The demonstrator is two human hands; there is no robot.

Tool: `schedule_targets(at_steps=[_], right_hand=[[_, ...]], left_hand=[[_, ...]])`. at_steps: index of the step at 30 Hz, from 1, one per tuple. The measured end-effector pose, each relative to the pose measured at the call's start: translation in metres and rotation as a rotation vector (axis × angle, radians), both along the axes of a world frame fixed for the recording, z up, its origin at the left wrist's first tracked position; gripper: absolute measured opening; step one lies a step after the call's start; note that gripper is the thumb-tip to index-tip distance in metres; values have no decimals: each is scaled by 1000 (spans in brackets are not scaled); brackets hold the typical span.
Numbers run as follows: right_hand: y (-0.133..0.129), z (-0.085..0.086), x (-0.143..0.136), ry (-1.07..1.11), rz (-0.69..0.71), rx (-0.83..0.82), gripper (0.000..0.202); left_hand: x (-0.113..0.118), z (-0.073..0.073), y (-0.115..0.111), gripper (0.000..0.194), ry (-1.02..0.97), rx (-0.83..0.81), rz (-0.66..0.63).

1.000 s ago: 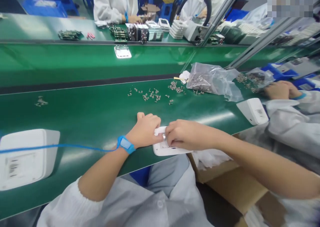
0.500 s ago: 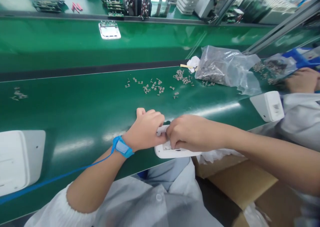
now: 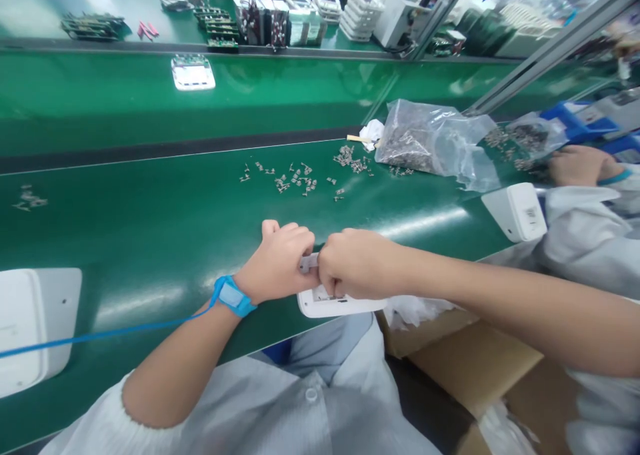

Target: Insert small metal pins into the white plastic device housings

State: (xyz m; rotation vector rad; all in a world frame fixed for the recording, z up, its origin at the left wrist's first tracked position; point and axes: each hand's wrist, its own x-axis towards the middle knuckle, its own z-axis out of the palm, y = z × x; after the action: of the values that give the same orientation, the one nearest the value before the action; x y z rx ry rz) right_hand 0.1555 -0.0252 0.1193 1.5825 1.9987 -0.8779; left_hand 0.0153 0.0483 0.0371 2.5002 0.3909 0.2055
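A white plastic device housing [image 3: 320,306] lies at the front edge of the green bench, partly covered by both hands. My left hand [image 3: 280,261], with a blue wrist strap [image 3: 233,296], grips the housing's left side, fingers curled. Over the housing's middle, my right hand [image 3: 353,261] is closed, its fingertips pressed into a recess; whatever they pinch is hidden. Beyond the hands, several small metal contact pieces [image 3: 300,178] are scattered on the bench. More of them fill a clear plastic bag [image 3: 410,141] at the back right.
White housings stand at the left [image 3: 35,328] and right [image 3: 523,211]. A co-worker's hand [image 3: 583,165] rests at the far right near blue bins [image 3: 580,121]. Circuit boards [image 3: 93,26] and stacked parts line the upper shelf [image 3: 165,45]. Below the bench is an open cardboard box [image 3: 465,361].
The camera view has turned slightly, so the scene sits further left. Both hands stay on the housing; my right hand's fingers have shifted slightly over the recess.
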Motion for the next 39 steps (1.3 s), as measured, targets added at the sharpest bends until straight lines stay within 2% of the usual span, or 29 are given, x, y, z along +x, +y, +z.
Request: schedule_targets(at_steps=[4,10,16,30,39], right_hand=[[5,0,-8,-43,-2,27,21],[-1,-7,-10,-86,84,159,18],[5,-7,-2,11,-5,-11,18],[7,-11,5,114,44,32,19],[8,-12,4,105,-19,15,14]], left_hand=[[0,1,0,32,21,-4,-14],[-1,3,2,28,18,-25,-23],[0,2,2,33,23,-27,-21],[0,2,2,36,16,-41,-24],[-1,2,4,38,28,-58,-22]])
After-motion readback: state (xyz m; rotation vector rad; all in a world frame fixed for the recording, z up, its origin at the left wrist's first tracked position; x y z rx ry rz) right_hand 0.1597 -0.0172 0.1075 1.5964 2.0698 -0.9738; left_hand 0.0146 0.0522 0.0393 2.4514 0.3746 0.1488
